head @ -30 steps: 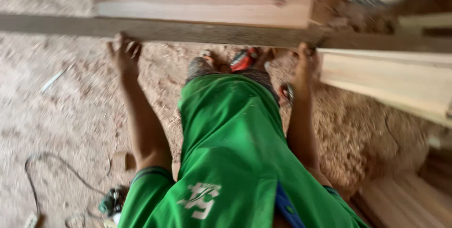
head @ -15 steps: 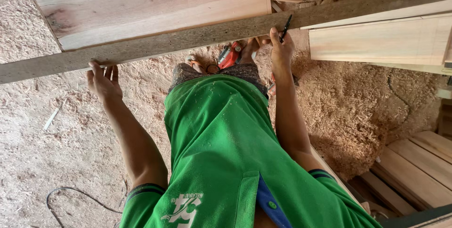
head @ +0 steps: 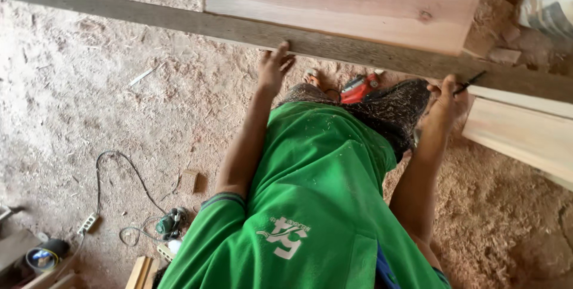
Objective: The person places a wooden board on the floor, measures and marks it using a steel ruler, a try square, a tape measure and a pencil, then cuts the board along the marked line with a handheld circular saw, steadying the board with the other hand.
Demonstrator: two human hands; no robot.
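Timber in hand: long grey-brown beam [head: 358, 50], weathered and dull, running across the view from upper left down to the right, above the sawdust-covered floor [head: 89, 116]. Its near face is rough and darker than the pale, reddish wide plank [head: 346, 2] lying just behind and above it; a knot shows on that plank. Left hand [head: 273, 69] rests on the beam's near edge, fingers spread and flat, clasping nothing. Right hand [head: 444, 101] sits against the beam farther right, its grip pinching a thin dark pencil [head: 468, 82] whose tip points up onto the wood. Second pale board [head: 525, 134] lies just below the beam at right. Red power tool [head: 358, 88] on the floor near the person's feet; cable [head: 119, 175] and power strip [head: 88, 223] at lower left.
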